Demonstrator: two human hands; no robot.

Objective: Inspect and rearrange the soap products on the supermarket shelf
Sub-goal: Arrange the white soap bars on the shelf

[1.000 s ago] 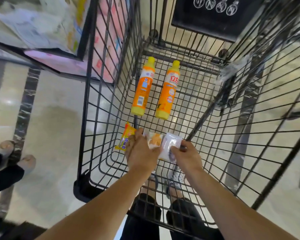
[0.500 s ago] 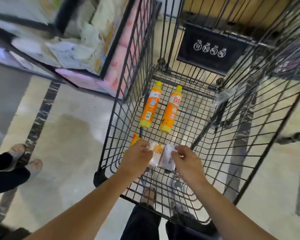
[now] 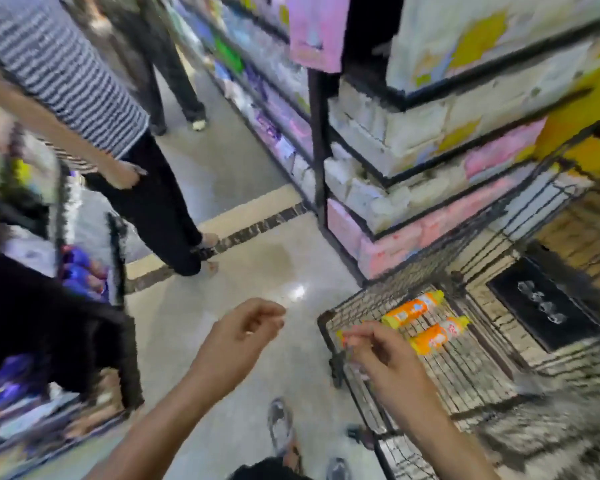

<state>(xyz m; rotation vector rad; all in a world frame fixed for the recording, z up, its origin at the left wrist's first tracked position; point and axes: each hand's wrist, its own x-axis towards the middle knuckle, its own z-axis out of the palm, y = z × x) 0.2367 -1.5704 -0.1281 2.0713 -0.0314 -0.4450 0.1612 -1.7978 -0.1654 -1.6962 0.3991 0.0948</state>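
Supermarket aisle, blurry. Left hand (image 3: 238, 336) loosely curled, empty; right hand (image 3: 383, 355) grip unclear over cart (image 3: 465, 372). Steady head before reaching shelf (image 3: 413, 209).

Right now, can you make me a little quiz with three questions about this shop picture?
1. True or false: the two orange bottles lie inside the wire cart.
2. Which hand is over the cart? A) left hand B) right hand C) both
3. Fill in: the person standing in the aisle wears a ______ top.

Key
1. True; they lie side by side on the cart's floor.
2. B; the left hand is over the bare floor.
3. Striped. The picture is blurry, so smaller details cannot be told.
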